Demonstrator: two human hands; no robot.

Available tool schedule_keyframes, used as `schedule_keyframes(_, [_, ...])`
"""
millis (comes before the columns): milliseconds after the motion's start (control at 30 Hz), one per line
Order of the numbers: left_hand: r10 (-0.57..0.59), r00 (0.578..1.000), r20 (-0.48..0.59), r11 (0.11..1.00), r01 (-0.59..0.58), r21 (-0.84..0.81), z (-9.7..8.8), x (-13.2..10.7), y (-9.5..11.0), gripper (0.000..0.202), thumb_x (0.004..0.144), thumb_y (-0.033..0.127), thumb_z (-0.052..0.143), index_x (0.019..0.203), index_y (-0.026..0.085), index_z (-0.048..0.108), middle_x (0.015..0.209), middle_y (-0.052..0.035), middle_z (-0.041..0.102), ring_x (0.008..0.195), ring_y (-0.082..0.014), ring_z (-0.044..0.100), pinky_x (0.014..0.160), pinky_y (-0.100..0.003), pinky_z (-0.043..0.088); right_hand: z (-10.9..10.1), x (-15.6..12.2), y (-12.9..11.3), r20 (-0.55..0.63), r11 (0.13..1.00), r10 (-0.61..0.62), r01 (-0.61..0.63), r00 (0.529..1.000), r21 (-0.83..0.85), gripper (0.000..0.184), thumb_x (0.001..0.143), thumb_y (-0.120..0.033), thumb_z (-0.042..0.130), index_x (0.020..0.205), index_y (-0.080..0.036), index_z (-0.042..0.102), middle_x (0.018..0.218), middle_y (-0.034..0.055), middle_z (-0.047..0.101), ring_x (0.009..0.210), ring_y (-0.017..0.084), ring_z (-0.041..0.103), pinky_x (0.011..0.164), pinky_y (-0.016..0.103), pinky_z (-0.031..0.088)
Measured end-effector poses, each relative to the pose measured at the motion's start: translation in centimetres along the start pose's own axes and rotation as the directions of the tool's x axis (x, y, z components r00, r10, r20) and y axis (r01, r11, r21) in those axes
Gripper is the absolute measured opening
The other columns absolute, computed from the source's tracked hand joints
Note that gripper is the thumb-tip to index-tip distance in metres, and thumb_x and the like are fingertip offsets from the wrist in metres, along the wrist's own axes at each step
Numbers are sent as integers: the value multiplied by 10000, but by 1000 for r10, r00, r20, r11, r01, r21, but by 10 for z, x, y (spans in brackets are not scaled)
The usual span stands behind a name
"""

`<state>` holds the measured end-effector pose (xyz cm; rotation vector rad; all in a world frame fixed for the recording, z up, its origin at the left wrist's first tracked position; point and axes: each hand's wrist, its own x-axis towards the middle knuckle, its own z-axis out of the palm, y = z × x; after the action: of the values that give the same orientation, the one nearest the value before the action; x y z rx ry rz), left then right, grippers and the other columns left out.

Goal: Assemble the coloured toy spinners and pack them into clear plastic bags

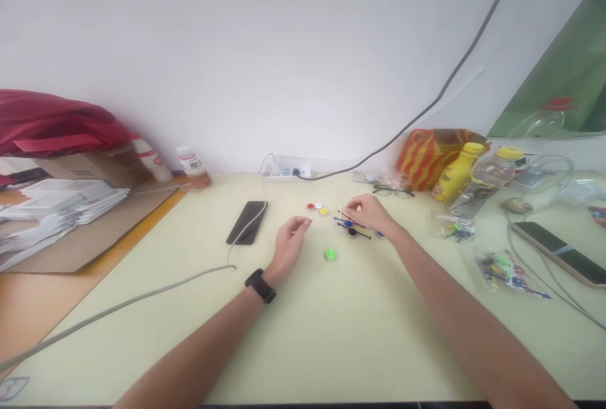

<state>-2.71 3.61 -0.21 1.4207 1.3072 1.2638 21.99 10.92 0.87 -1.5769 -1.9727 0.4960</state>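
My right hand is closed in a pinch over a small cluster of plastic pieces; whatever its fingertips hold is too small to make out. Beneath the fingers lie a blue piece with a long pointed rod and a black piece with a similar rod. My left hand, with a black watch on its wrist, hovers left of the cluster. Its thumb and fingers are drawn together, and their contents are hidden. A green round piece sits between the hands, nearer me. Red, white and yellow round pieces lie farther back.
A black phone with a white cable lies left. Glasses and a power strip are by the wall. Bags of plastic parts, a yellow bottle and another phone occupy the right. Papers lie far left.
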Motion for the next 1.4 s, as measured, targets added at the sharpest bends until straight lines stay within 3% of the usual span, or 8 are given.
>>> schedule_keyframes(167, [-10,1000,2,1000,10,-6,0,-1,0,236,878,421,600,885,206,697,1033,-72,736,952,-236,642,847,-341,474,17,21,-2,95,998,16,-10,995,-58,81,735,-159,730,770,-203,788,786,55,774,677,173,670,632,256,449])
schedule_keyframes(367, [-2,1000,7,1000,2,2,-1,0,0,243,878,428,600,882,208,702,1034,-77,746,971,-245,650,852,-354,487,22,23,-2,84,987,4,10,996,-158,67,744,-131,744,731,-197,740,803,68,750,701,178,647,624,269,405])
schedule_keyframes(500, [-2,1000,1,1000,2,-3,-1,0,0,239,880,421,594,874,208,702,1042,-80,748,988,-248,652,862,-359,485,16,21,-4,61,977,-57,68,997,-200,81,818,-154,708,754,-196,685,831,74,714,749,188,614,684,289,406])
schedule_keyframes(733, [-14,1000,11,1000,14,-5,-3,0,0,216,887,399,593,904,213,703,1087,-78,744,1019,-251,648,884,-362,474,-5,23,-14,-16,944,-248,238,969,-227,80,934,-176,557,873,-201,603,1064,115,665,1092,275,521,923,372,386])
schedule_keyframes(867, [-8,1000,10,1000,8,-12,-3,0,-2,221,891,401,591,905,210,702,1080,-81,742,1025,-254,647,883,-363,476,-12,25,-11,-103,940,-283,255,954,-228,99,976,-193,469,939,-199,561,962,115,655,991,284,537,885,396,377])
schedule_keyframes(1000, [-12,1000,8,1000,12,-17,-2,1,-2,222,883,402,595,892,207,703,1066,-85,745,998,-251,654,872,-366,481,-8,25,-8,-118,958,-271,256,955,-130,140,998,-219,394,989,-196,532,865,79,628,773,236,540,739,349,387])
schedule_keyframes(1200, [-7,1000,8,1000,8,-19,-2,1,-2,226,888,405,588,885,209,701,1053,-79,745,1000,-245,651,870,-355,481,11,24,-18,-109,943,-333,333,937,-16,227,936,-120,352,994,-199,556,1005,82,644,928,210,584,825,313,427])
schedule_keyframes(1400, [0,1000,10,1000,0,-18,-2,1,-3,222,885,406,594,888,212,701,1055,-74,746,1000,-243,649,867,-349,481,21,23,-26,-107,942,-335,337,936,0,251,890,-71,363,950,-198,572,969,73,653,900,207,582,829,314,420])
